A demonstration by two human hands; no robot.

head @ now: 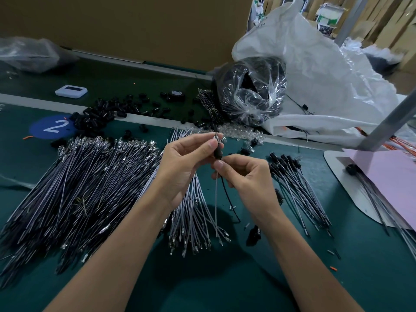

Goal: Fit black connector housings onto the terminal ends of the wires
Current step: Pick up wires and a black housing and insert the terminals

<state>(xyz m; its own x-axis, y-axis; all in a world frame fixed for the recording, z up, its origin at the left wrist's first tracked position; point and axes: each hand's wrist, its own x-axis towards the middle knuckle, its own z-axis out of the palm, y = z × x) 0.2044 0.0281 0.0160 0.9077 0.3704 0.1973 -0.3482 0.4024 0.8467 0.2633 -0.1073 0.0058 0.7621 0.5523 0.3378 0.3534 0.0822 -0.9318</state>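
We are pinching the terminals [216,136] above the black housing [218,153] with our left hand [186,163], and the wires [216,199] below it with our right hand [246,176]. We are aiming to seat them straight.

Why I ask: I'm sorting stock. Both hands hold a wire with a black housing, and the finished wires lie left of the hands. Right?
Not quite. In the head view the left hand and right hand do hold a wire with a black housing, but the finished wires lie right of the hands; the pile on the left has bare terminals.
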